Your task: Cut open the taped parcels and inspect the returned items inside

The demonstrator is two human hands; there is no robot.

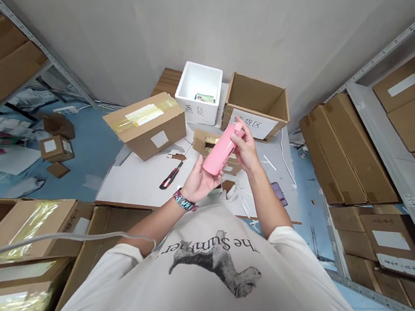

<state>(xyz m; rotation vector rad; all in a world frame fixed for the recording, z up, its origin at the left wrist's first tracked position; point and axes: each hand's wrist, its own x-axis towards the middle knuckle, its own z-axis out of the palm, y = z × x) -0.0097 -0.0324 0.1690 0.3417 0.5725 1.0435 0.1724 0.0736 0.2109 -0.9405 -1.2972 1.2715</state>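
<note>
I'm holding a pink bottle (220,152) up in front of me, above the table (130,186). My left grip (200,185) is cupped palm up, with the bottle's lower end resting against the fingers. My right grip (245,148) is closed around the upper end, just under the pump top (239,127). So both grips are on the bottle and neither is open. (There's a woven wristband (185,199) on my left wrist.)

Everything else I can place from the bottle. A red-and-black box cutter (171,175) lies on the table just left of it, and a phone (279,193) lies to its right, near the table's edge. Right behind it sits a torn carton (212,143), with cardboard scraps (228,188) close by. Farther behind it stand a white foam box (198,93) and an open cardboard box (256,106). A taped carton (146,124) lies tilted to its left, and flat cartons (349,154) fill a metal shelf (384,148) well off to its right.
</note>
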